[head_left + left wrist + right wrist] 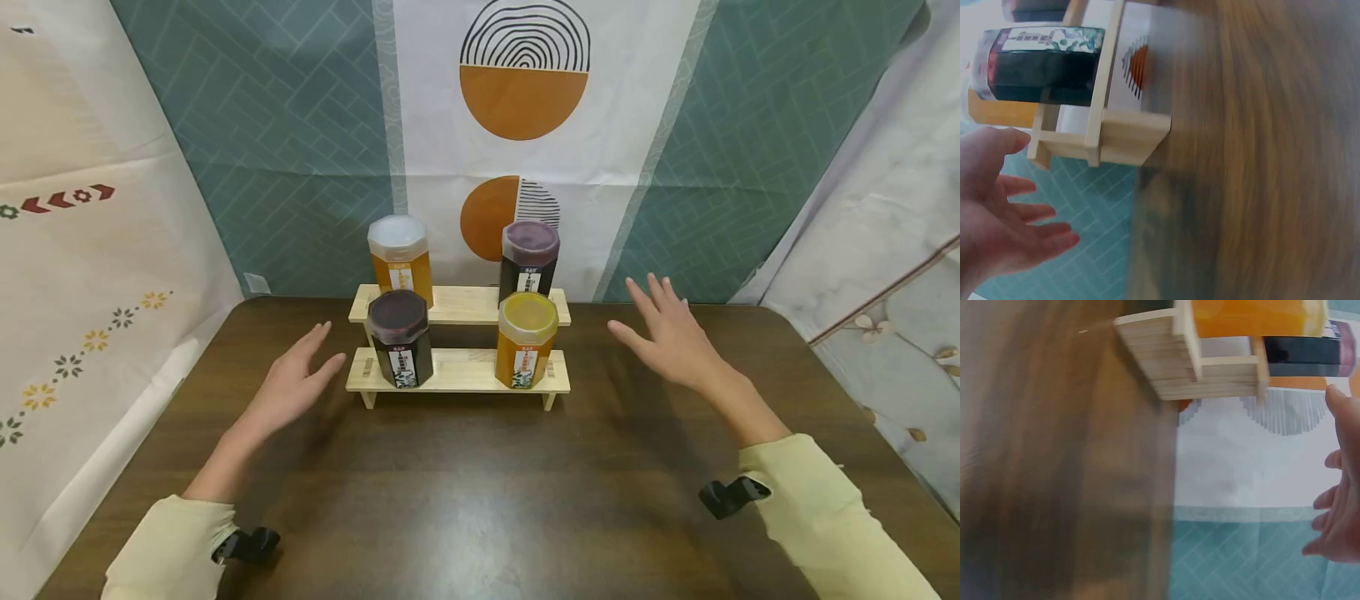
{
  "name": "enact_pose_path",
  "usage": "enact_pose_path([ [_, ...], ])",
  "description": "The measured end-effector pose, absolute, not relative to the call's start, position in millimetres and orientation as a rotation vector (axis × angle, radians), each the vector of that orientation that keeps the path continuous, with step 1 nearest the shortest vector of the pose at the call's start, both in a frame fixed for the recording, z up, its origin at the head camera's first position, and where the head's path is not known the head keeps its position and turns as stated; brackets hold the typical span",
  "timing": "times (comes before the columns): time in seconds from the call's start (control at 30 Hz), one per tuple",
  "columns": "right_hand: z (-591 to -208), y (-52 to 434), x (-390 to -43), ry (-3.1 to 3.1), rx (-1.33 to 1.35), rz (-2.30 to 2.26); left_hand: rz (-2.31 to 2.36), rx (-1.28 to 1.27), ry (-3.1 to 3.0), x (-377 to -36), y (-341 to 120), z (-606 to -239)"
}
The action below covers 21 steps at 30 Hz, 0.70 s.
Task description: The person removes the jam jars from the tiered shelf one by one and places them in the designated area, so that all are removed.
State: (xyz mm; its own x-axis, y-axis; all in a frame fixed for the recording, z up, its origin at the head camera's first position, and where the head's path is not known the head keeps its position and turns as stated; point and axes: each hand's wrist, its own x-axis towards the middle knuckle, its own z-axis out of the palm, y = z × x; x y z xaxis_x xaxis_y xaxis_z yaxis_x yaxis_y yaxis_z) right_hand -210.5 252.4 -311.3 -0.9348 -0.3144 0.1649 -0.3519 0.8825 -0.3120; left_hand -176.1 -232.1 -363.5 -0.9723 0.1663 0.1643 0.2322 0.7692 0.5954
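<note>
A two-step wooden rack [457,372] stands at the back middle of the dark table [465,492]. Its lower step bears a dark jar [401,340] on the left and an amber jar [526,341] on the right. The upper step carries an amber jar with a white lid [400,257] and a dark jar with a purple lid [528,258]. My left hand [288,385] hovers open left of the rack, empty. My right hand [667,335] hovers open to the right, empty. The left wrist view shows the dark jar [1041,65], the rack [1107,134] and the left hand [997,212]. The right wrist view shows the amber jar [1254,317] and the right hand [1338,512].
Patterned cloth hangs behind the table [525,125] and at both sides. The table's far corners are rounded and its edges lie close to the cloth. Bare table top lies between me and the rack.
</note>
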Motion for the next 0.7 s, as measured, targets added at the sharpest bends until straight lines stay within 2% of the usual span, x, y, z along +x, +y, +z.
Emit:
enact_pose_path([
  [0.37,-266,224,-244,-2.892,0.555,0.927,-1.662,-0.131,-2.759,-195,-217,-387],
  [0.7,-249,182,-273,-2.803,0.691,1.468,-1.927,-0.009,-2.609,-203,-217,-402],
])
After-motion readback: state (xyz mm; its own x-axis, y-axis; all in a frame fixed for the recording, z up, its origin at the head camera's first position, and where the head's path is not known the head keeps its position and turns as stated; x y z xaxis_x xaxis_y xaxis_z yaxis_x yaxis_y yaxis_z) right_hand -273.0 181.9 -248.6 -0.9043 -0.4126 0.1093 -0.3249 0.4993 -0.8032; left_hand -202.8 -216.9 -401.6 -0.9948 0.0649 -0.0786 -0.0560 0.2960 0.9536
